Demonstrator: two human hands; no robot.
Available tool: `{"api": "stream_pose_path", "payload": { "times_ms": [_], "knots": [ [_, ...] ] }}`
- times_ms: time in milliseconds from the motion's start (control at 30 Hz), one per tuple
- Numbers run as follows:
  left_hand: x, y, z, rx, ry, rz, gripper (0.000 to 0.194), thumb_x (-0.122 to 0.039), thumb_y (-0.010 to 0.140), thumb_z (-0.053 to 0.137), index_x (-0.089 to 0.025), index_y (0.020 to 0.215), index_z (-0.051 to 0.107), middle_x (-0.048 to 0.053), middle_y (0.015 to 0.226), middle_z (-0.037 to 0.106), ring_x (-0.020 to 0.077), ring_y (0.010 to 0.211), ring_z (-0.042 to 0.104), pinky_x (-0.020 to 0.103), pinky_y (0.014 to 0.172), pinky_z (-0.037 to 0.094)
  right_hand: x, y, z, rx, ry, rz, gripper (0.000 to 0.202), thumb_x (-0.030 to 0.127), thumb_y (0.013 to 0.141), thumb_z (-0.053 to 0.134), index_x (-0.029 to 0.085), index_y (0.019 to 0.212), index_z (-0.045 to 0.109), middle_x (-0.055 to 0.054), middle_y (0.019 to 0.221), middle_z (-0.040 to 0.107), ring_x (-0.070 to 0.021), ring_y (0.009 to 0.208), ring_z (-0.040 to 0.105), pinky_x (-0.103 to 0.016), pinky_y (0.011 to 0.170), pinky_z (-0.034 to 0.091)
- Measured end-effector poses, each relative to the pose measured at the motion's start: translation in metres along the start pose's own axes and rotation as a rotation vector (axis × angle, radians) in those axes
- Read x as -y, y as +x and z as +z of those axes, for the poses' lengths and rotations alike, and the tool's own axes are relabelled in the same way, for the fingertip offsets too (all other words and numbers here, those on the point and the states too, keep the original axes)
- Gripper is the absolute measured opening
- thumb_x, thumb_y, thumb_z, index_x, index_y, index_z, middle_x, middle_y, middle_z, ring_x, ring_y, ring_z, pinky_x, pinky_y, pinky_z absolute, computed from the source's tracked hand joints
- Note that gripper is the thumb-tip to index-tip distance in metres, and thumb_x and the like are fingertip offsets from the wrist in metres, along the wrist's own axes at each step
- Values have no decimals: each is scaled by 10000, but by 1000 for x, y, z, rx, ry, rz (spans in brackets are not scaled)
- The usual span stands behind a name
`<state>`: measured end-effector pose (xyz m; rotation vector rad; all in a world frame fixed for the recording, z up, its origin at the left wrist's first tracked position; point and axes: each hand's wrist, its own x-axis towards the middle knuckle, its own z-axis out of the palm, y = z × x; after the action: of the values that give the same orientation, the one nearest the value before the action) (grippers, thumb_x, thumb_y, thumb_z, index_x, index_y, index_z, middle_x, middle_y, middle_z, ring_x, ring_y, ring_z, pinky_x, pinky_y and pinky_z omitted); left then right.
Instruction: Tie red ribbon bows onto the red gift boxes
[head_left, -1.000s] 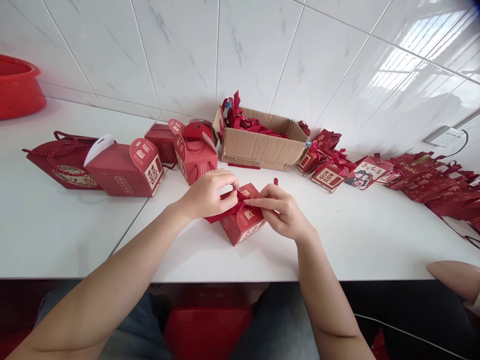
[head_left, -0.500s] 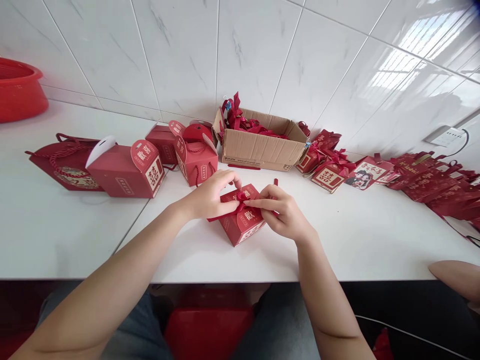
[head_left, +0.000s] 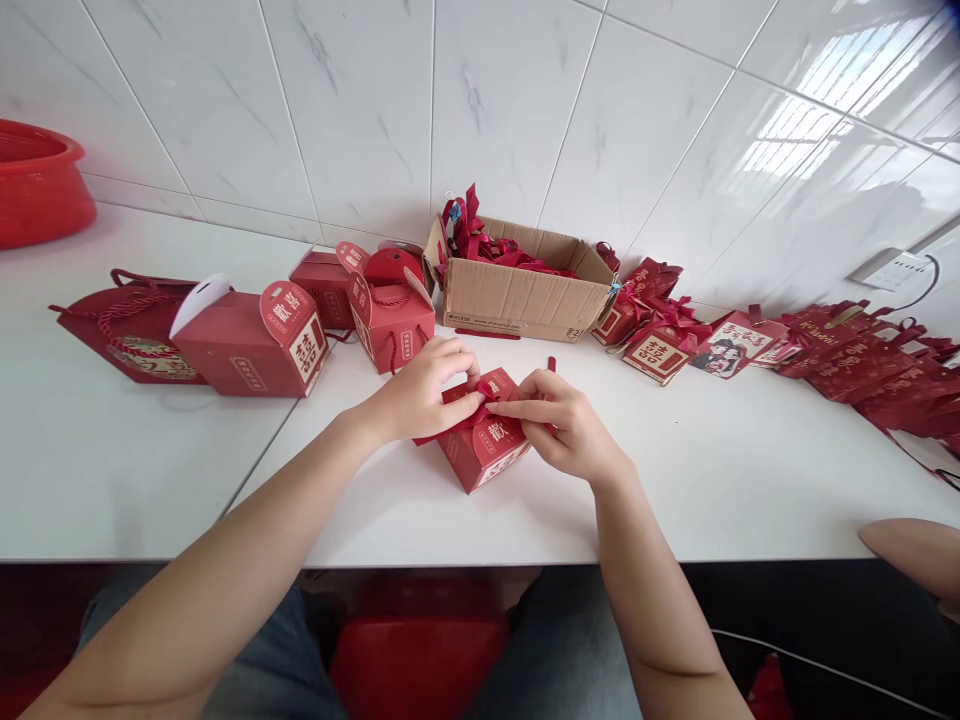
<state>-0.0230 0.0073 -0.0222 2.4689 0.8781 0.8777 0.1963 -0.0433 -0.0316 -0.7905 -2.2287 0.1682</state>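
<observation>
A small red gift box [head_left: 480, 450] with pale characters stands on the white table, turned at an angle. Across its top runs a red ribbon [head_left: 466, 424], gathered near the middle of the lid. From the left, my left hand [head_left: 431, 392] pinches the ribbon there with thumb and fingers curled together. My right hand [head_left: 556, 415] is closed over the box's right side, its index finger reaching to the gathered ribbon and its other fingers holding the ribbon's right part. One ribbon end sticks up behind the right fingers.
Red boxes [head_left: 244, 340] and a red bag [head_left: 139, 330] stand at the left. A carton [head_left: 517, 297] of red ribbons is against the tiled wall. Finished-looking boxes [head_left: 656, 352] and bags [head_left: 847, 350] line the right. A red basin [head_left: 41, 190] sits far left; another person's arm [head_left: 911, 550] rests right.
My left fingers have shifted slightly at the gathered ribbon and now cover more of its loop. The box and my right hand have hardly moved.
</observation>
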Motion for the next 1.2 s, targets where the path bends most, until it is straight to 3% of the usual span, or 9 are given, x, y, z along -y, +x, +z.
{"api": "stream_pose_path", "payload": {
  "times_ms": [400,800,1033,1200],
  "knots": [
    [-2,1,0,-68,148,110,88,-201,827,467,-185,742,483,48,788,569,204,818,507,348,775,438,1,0,-2,79,27,8,467,-6,834,399,233,1065,727,-61,884,514,-166,808,516,-365,731,501],
    [-3,1,-2,-97,211,82,126,-200,824,465,-179,705,502,51,777,589,200,795,505,343,749,431,2,1,-3,103,44,15,447,2,850,406,224,1065,728,-71,904,530,-176,831,536,-389,751,518],
    [0,0,-3,-68,-10,2,23,-169,758,523,-184,773,532,24,851,595,183,859,538,329,813,450,2,1,-3,101,42,12,441,15,856,400,225,1063,727,-74,913,533,-176,840,548,-389,749,528],
    [-5,0,5,-89,-184,-4,149,-224,817,569,-196,954,621,25,971,613,175,949,567,332,896,450,2,0,-3,83,45,-7,441,24,865,394,243,1056,725,-69,908,521,-171,837,543,-373,735,526]
  ]
}}
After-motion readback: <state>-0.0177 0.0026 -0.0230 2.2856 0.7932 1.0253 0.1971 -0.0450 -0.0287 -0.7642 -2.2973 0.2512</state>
